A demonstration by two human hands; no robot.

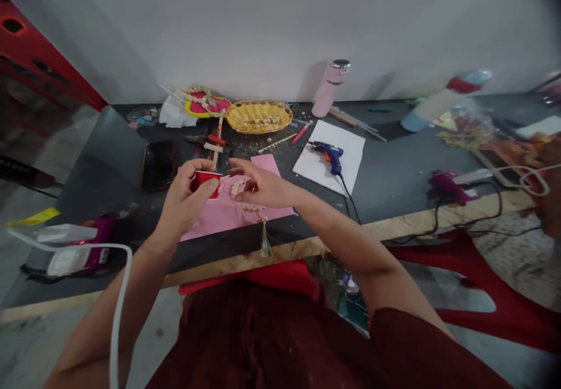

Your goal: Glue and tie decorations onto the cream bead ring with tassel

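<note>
My left hand (186, 193) is closed around a small red spool (207, 183) with pale rims, which looks like a thread spool. A thin red line like thread shows on the pink paper (213, 221) beside it. Just to the right, my right hand (263, 186) hovers over the paper with index finger stretched out and fingers apart. Under and beside that hand lies a pale beaded strand (253, 208), partly hidden by the fingers. Its straw-coloured tassel (265, 243) hangs toward the table's front edge.
Behind my hands stand a yellow woven basket (258, 117) with pale beads and a pink bottle (331, 88). A blue glue gun (328, 155) rests on white paper (304, 164), its cord running forward. Left are a dark phone (158, 166) and a purple device (94, 243) with a white cable.
</note>
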